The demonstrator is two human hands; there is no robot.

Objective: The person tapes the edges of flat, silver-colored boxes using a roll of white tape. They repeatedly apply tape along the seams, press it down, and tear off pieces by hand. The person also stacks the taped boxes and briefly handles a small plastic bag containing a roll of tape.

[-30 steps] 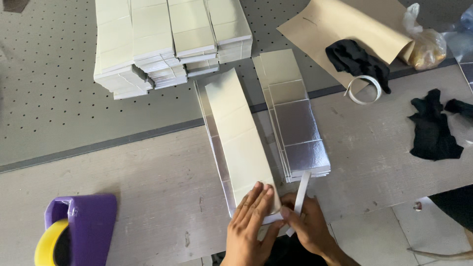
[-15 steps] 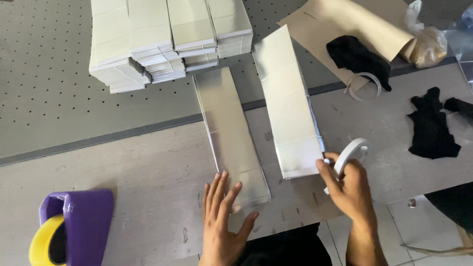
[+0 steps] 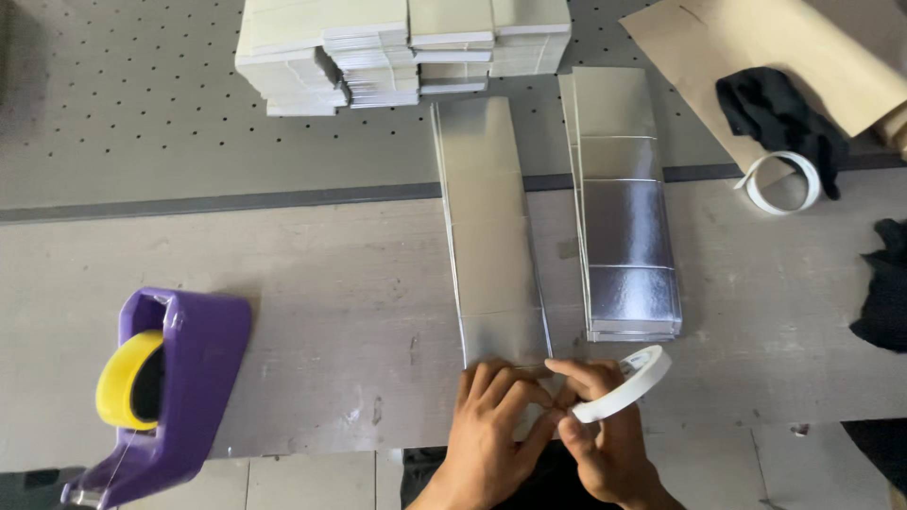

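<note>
One long silver sheet point(image 3: 491, 236) lies on the table point(image 3: 312, 283); right of it, one stack of like sheets point(image 3: 625, 208), behind it seemingly four card piles point(image 3: 406, 42). At its near end, left hand point(image 3: 493, 425) presses flat, fingers spread; right hand point(image 3: 605, 425) pinches one white tape roll point(image 3: 625, 384).

Your surface point(image 3: 312, 283) is grey. Just ahead of your hands point(image 3: 539, 425) lie a silver sheet point(image 3: 487, 227) and a sheet stack point(image 3: 624, 203); a purple tape dispenser point(image 3: 165, 387) sits far left, card stacks point(image 3: 397, 47) beyond, brown paper point(image 3: 784, 57), black cloth point(image 3: 770, 109), tape roll point(image 3: 779, 181) far right.
</note>
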